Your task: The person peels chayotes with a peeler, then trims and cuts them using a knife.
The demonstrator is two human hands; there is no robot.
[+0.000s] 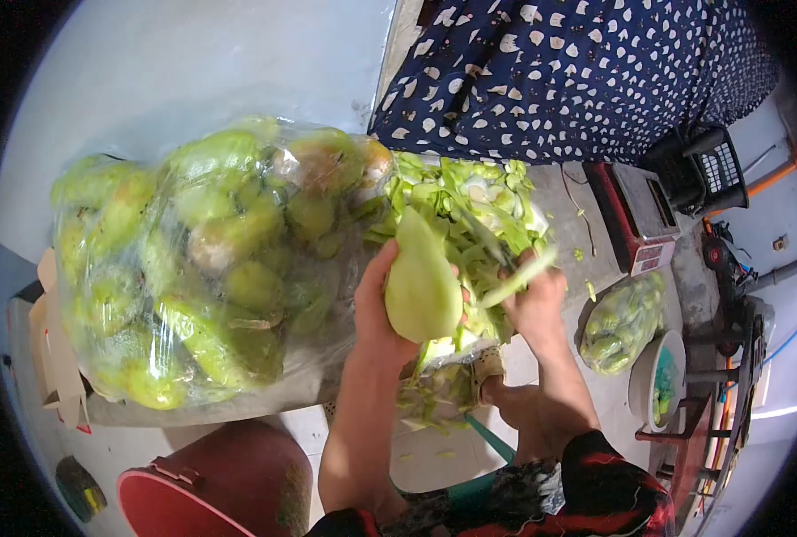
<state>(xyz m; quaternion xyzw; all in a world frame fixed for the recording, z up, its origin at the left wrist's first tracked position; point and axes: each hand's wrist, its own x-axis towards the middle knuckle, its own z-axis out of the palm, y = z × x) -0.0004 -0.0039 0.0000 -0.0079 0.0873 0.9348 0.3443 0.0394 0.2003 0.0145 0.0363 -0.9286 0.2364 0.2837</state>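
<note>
My left hand (pixel 382 300) is wrapped round a pale green, pear-shaped fruit (pixel 423 277), which looks like a peeled green papaya, its narrow end pointing up. To its right, my right hand (pixel 538 300) is closed on a knife, whose thin dark blade (pixel 486 237) points up and left, apart from the fruit. A pale strip of peel (pixel 521 276) lies across that hand's fingers. The knife's handle is hidden in my grip. Beneath and beyond both hands is a heap of green peelings (pixel 470 192).
Clear plastic bags of green fruit (pixel 211 259) fill the table's left side. A red scale (pixel 635 215) and black basket (pixel 707 170) stand right. A bag of pale green pieces (pixel 625 322) sits near a white bucket (pixel 640 385). A red bin (pixel 220 479) stands below; a patterned curtain (pixel 559 80) hangs behind.
</note>
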